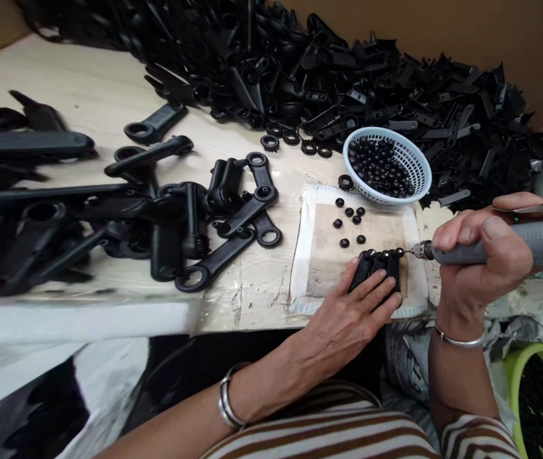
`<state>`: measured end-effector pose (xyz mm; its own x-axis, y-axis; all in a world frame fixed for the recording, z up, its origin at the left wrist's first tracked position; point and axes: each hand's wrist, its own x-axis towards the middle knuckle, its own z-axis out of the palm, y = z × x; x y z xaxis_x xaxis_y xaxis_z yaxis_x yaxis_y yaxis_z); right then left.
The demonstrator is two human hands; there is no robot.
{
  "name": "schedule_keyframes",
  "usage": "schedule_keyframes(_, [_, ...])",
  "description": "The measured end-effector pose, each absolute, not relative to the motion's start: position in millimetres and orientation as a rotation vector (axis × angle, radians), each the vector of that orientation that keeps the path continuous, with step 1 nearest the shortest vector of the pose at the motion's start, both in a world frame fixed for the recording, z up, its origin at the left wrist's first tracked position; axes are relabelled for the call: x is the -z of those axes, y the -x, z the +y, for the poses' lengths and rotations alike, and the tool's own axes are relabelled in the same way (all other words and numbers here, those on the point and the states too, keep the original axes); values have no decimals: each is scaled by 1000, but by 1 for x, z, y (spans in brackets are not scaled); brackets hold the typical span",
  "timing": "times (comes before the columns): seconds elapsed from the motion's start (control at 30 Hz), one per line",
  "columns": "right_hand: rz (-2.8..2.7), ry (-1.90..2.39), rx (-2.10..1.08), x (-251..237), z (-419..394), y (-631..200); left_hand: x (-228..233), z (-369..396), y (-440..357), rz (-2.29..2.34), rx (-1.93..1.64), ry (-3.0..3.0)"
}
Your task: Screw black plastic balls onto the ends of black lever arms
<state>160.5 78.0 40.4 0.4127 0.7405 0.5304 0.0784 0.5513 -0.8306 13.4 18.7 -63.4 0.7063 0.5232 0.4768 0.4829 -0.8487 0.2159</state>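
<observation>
My left hand (348, 315) presses flat on a row of black plastic handles (380, 266) laid side by side on a worn cardboard pad (322, 255). My right hand (479, 255) grips a grey rotary tool (515, 245) like a pen, its bit at the top end of the rightmost handle. Several small black round caps (348, 223) lie loose on the pad just above the handles.
A pale blue basket (419, 166) of black caps stands behind the pad. A big heap of black parts (348, 70) fills the back; more black handles (180, 217) lie to the left. A green tub (539, 395) sits low right.
</observation>
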Motion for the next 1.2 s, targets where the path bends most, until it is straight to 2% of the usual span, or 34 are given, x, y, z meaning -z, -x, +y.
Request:
schedule_keyframes(0.6, [-1115,910,-453,-29,84,-167,58,21,-19,816,-925,-2849])
schedule_keyframes(1.2, [-1043,943,-483,-38,64,-173,53,16,-22,702,-1064,-2924])
